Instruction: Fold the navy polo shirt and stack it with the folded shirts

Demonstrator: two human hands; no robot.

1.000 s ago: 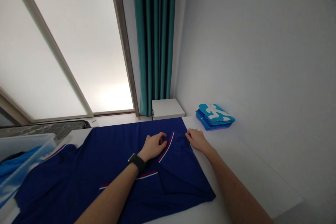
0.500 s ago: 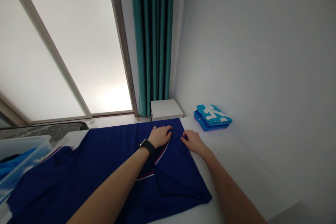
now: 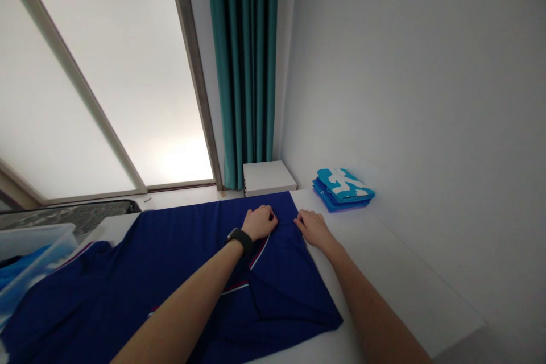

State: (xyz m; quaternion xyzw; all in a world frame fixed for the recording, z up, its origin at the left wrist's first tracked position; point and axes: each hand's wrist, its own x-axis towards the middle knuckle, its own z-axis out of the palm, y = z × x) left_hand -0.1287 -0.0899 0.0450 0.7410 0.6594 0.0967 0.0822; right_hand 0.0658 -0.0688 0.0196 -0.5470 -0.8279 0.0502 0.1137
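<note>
A navy-blue shirt [image 3: 170, 250] with red-and-white trim is spread over a white tabletop [image 3: 384, 273], one part folded over. My left hand [image 3: 261, 223], with a dark watch on the wrist, has its fingers curled on the cloth by a striped trim edge, gripping the fabric. At the shirt's right edge, my right hand [image 3: 314, 229] pinches the cloth between thumb and fingers. A small gap of blue fabric lies between the two hands. My left forearm covers part of the collar area.
A stack of folded blue clothes [image 3: 343, 189] sits at the back right by the wall. On the left stands a clear plastic bin [image 3: 63, 239] with blue cloth inside. A white cabinet [image 3: 268, 176] is beyond the table, below a green curtain [image 3: 245, 68].
My left hand's fingers have curled in more tightly on the cloth. My right hand's fingers have closed on the shirt's edge. The view has shifted slightly.
</note>
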